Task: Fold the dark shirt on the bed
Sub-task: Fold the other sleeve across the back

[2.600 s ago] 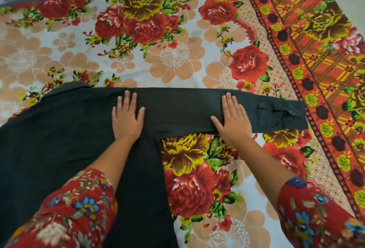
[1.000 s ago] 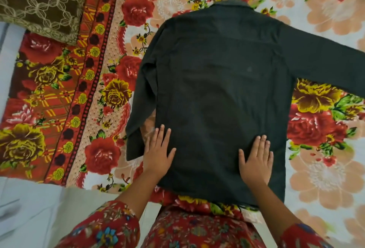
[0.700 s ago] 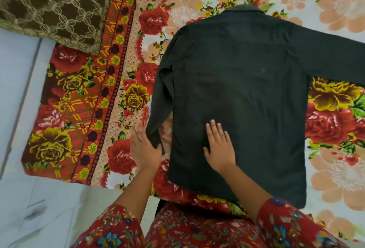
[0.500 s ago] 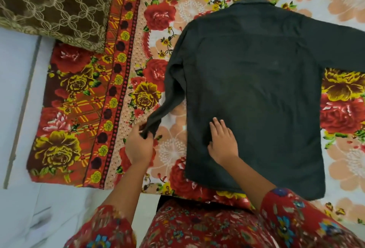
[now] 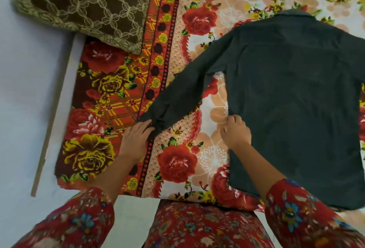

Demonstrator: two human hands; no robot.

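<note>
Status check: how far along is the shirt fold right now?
Done: the dark shirt lies spread back-up on the bedsheet. In hand: the left hand holds the sleeve out by its cuff; the right hand pinches the shirt's side edge. Left: all the folding; nothing visible is folded over yet.

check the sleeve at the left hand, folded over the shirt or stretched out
Stretched out: the sleeve runs from the dark shirt across the bedsheet, its cuff in the left hand.

Dark shirt (image 5: 292, 93) reads as matt, soft woven cloth, faintly creased along the sleeve, the bedsheet (image 5: 177, 161) is smooth printed cloth with a slight sheen, the brown pillow (image 5: 88, 5) is plush with a raised lattice weave, and the floor (image 5: 23, 90) is smooth and pale.
</note>
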